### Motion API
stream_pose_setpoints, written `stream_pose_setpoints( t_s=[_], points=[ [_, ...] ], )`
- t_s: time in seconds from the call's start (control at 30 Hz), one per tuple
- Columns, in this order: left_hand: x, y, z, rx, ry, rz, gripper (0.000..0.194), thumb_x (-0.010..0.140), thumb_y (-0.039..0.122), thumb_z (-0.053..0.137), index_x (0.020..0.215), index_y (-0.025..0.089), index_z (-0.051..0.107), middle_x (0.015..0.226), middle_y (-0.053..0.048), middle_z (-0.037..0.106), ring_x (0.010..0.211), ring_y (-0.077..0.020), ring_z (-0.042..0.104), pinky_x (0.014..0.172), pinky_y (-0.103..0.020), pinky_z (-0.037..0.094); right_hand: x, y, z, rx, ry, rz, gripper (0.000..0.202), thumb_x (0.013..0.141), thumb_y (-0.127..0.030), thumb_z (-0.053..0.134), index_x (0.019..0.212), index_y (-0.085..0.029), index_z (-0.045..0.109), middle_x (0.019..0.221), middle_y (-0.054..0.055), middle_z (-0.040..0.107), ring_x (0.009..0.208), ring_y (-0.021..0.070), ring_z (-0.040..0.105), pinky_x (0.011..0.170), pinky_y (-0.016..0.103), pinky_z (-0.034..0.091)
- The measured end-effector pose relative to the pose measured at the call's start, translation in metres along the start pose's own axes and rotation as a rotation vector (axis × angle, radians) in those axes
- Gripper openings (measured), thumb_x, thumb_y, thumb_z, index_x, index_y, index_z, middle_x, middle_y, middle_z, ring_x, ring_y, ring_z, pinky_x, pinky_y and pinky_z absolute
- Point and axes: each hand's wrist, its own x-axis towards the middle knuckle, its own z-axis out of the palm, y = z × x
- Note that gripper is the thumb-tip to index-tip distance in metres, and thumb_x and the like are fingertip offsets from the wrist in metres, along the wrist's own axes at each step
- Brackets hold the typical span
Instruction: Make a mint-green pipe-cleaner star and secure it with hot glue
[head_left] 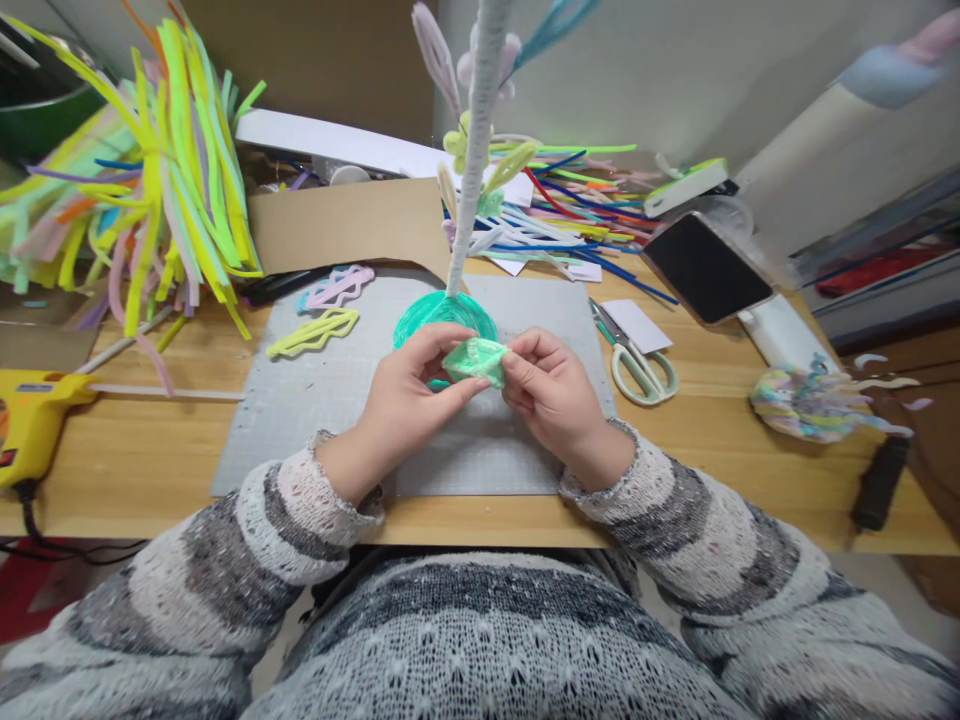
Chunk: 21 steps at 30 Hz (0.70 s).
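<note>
A small light green fuzzy piece (pixel 478 360) is held between both hands above the grey mat (pixel 300 400). My left hand (pixel 416 385) pinches it from the left with thumb and fingers. At its right end, my right hand (pixel 551 390) grips it between thumb and forefinger, the other fingers curled. Just behind the hands lies a round teal base (pixel 424 315), partly hidden by them. From this base rises a white wrapped stem (pixel 471 180) with pastel loops and flowers on it.
Zigzag yellow (pixel 313 333) and pink-purple pieces (pixel 341 287) lie on the mat's left. Scissors (pixel 643 372) and a phone (pixel 707 268) are to the right. A yellow glue gun (pixel 34 425) sits far left, below bundled pipe cleaners (pixel 169 180). More pipe cleaners (pixel 592 205) lie behind.
</note>
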Motion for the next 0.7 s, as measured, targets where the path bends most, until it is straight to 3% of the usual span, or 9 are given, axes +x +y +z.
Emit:
stream_pose_setpoints(
  t_s=[0.27,0.37,0.5,0.7],
  points=[
    [-0.0003,-0.0015,0.0000,-0.091,-0.025,-0.007,0.040,0.070,0.022,0.080,0.104,0.022,0.059,0.101,-0.002,0.064,0.091,-0.0144,0.062,0.074,-0.023,0.049,-0.0003,0.0006,-0.0005,-0.016,0.003,-0.007,0.034,0.073,-0.042,0.079,0.075,-0.022,0.051,0.044,-0.013,0.039,0.035,0.0036,0.026,0.037,0.019,0.019],
    [0.0009,0.0010,0.0007,-0.199,-0.060,-0.093,0.045,0.070,0.023,0.080,0.108,0.023,0.057,0.099,-0.002,0.063,0.089,-0.0145,0.061,0.073,-0.024,0.048,-0.0012,0.0021,-0.0008,-0.056,-0.003,-0.024,0.034,0.073,-0.043,0.079,0.075,-0.021,0.054,0.047,-0.012,0.042,0.037,0.0038,0.029,0.037,0.019,0.022],
    [0.0024,0.0051,0.0004,-0.252,-0.089,-0.282,0.027,0.072,0.034,0.078,0.087,0.018,0.062,0.080,0.001,0.063,0.069,-0.0112,0.057,0.065,-0.024,0.044,-0.0043,0.0038,0.0014,-0.158,-0.013,-0.049,0.032,0.073,-0.044,0.079,0.075,-0.020,0.057,0.051,-0.009,0.046,0.040,0.0047,0.033,0.038,0.020,0.025],
    [0.0016,0.0036,0.0021,-0.290,-0.055,-0.342,0.025,0.070,0.034,0.080,0.076,0.017,0.064,0.071,0.002,0.064,0.064,-0.0102,0.055,0.067,-0.025,0.044,-0.0096,0.0026,0.0087,-0.313,0.143,-0.212,0.030,0.074,-0.041,0.077,0.067,-0.020,0.057,0.058,-0.005,0.054,0.051,0.0080,0.045,0.049,0.023,0.038]
  ],
)
